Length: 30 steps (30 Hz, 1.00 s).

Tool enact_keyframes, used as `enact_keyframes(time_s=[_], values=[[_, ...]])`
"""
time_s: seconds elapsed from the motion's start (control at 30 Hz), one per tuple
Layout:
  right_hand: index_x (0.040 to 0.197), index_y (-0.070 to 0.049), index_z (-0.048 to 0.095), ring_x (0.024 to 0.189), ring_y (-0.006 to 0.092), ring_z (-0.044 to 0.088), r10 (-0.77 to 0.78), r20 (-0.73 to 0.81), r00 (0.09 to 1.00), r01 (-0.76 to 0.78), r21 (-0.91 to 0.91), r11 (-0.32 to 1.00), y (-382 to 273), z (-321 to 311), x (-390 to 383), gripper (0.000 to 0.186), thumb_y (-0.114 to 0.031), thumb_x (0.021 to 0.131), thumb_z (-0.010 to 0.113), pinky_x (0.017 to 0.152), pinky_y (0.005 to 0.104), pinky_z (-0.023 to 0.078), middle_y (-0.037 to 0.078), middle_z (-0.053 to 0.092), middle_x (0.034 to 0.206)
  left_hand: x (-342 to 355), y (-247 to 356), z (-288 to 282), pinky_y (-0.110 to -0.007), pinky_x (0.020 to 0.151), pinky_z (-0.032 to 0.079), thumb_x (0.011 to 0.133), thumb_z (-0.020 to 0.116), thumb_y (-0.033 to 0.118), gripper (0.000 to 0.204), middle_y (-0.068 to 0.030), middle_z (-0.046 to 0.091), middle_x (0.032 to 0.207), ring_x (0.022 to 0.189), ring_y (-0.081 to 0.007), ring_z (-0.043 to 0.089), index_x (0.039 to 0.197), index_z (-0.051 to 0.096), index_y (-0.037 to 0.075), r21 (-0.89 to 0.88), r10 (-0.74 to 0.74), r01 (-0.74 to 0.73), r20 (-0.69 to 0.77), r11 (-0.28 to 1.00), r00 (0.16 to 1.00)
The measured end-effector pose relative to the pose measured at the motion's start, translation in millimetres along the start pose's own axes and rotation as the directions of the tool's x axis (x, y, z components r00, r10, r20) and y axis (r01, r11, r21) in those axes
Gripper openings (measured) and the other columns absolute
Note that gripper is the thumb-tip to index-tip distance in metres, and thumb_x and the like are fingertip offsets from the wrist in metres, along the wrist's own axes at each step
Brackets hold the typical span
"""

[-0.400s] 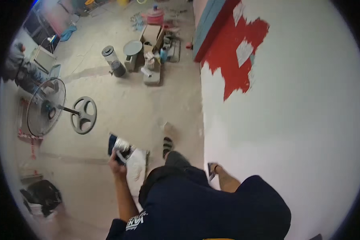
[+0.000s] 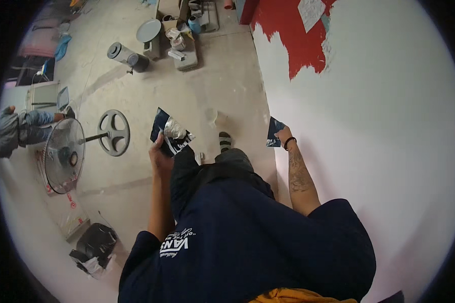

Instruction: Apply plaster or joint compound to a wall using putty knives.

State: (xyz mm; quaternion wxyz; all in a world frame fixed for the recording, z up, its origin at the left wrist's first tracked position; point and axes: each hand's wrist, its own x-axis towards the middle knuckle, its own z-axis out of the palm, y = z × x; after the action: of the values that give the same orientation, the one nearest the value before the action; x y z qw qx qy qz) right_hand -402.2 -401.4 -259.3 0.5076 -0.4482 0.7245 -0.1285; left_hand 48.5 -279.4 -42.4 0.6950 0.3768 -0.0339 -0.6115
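Note:
My left hand (image 2: pixel 160 152) is closed around a dark blue, flat-bladed scraper (image 2: pixel 161 120). A lump of white putty (image 2: pixel 175 130) lies on its face, with smears toward its lower edge. To the right, my right hand (image 2: pixel 285 135) grips a second dark blue scraper (image 2: pixel 274 126), smaller in view, with white residue along its lower end. That blade is by the foot of the white wall (image 2: pixel 374 136); whether it touches the wall I cannot tell. Farther up, a ragged red patch (image 2: pixel 280 35) borders the white coating, with a pale diamond shape (image 2: pixel 311 14) in it.
Left of me stands a fan (image 2: pixel 64 156) with a round base (image 2: pixel 114 133). Behind it is a person (image 2: pixel 23 126). Ahead on the floor are a clear-bodied dispenser (image 2: pixel 128 57), a round grey plate (image 2: pixel 148 31) and cluttered boxes (image 2: pixel 184 53). A black bag (image 2: pixel 96 243) sits lower left.
The view has shifted, with the fan now nearer the middle. Both hands are farther up the picture. My right hand and its scraper, partly hidden before, now show clearly out from my body.

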Motion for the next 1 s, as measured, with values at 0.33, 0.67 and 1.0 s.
enact_keyframes(time_s=[0.33,0.67,1.0], values=[[0.105,-0.004,0.060,0.096,0.0283,0.057,0.335,-0.155,0.929,-0.367,-0.277,0.888,288.1,86.0,-90.7,0.033,-0.020,0.076,0.057,0.078,0.0386,0.046,0.018,0.059,0.104,97.7,44.2,10.0,-0.039,0.091,0.044,0.088,0.046,0.016,0.033,-0.0109,0.058,0.110,0.101,-0.0250,0.056,0.116,0.050,-0.001,0.076,-0.214,0.212,0.027,0.974,0.976],[0.104,0.003,0.057,0.097,0.0351,0.057,0.431,-0.381,0.818,-0.510,-0.135,0.849,-56.3,154.5,-88.0,0.033,-0.015,0.077,0.047,0.084,0.0411,0.045,0.022,0.060,0.104,306.5,172.9,-2.0,-0.038,0.094,0.042,0.088,0.045,0.014,0.036,-0.0106,0.055,0.116,0.105,-0.0237,0.055,0.120,0.046,-0.001,0.343,-0.421,0.386,0.033,0.857,0.906],[0.102,-0.001,0.059,0.085,0.0286,0.060,0.591,-0.267,0.761,-0.536,0.255,0.805,15.9,282.6,-56.5,0.029,-0.015,0.079,0.050,0.076,0.0400,0.048,0.017,0.063,0.096,436.2,267.4,38.0,-0.035,0.093,0.042,0.087,0.046,0.010,0.037,-0.0120,0.056,0.114,0.105,-0.0222,0.055,0.121,0.045,-0.005,0.443,-0.405,0.298,0.169,0.846,0.898]])
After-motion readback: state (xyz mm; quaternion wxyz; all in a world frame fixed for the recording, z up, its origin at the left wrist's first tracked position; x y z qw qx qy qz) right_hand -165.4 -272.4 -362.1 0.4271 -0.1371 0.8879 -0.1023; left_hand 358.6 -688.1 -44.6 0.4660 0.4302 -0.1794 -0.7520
